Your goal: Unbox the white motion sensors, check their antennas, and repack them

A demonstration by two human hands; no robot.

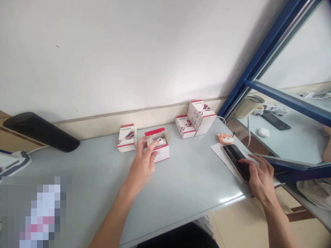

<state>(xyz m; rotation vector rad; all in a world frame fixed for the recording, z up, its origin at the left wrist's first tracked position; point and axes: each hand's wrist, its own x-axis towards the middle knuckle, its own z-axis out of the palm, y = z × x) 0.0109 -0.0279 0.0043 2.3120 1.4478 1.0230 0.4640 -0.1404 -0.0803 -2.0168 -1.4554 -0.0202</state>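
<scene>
White-and-red carton (158,150) stands open on the tabletop (181,193), a small white item (160,140) inside. Left hand (142,165) has curled fingers (141,144) against the carton; firmness of hold cannot be told. Right hand (260,179) lies spread on a black phone (234,160) near the tabletop's edge, where a careless shift could push it off.

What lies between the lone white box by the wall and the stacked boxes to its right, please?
In the head view, an open white-and-red box stands there, holding a small white item, with the left hand touching its near side.
</scene>
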